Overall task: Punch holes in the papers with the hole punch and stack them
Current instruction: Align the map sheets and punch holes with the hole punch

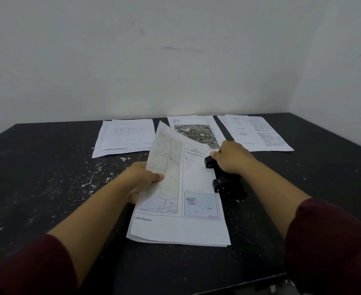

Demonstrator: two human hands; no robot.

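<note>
— What can we read on the sheets?

— Only the caption "Lokasi Kegiatan" at the near left corner of the map sheet (pixel 181 188). The small labels on the map itself are too fine for us to make out, and so is the text on the other pages.

— Where does that sheet lie relative to our hands?

— Between them. Our left hand (pixel 142 179) grips its left edge, thumb on top and fingers underneath, lifting that side so the far corner curls up. The near part rests on another sheet beneath it on the black table (pixel 37 177).

— And the hole punch?

— The black hole punch (pixel 226 177) sits at the sheet's right edge, under our right hand (pixel 231 155), whose fingers curl over its top. The paper's edge touches the punch; we cannot tell whether it is inside the slot.

— What lies beyond the hands?

— Three groups of paper near the wall: a text stack (pixel 125 136) beyond the left hand, an aerial photo page (pixel 196 129) just past the right hand, and more text pages (pixel 256 133) further right.
</note>
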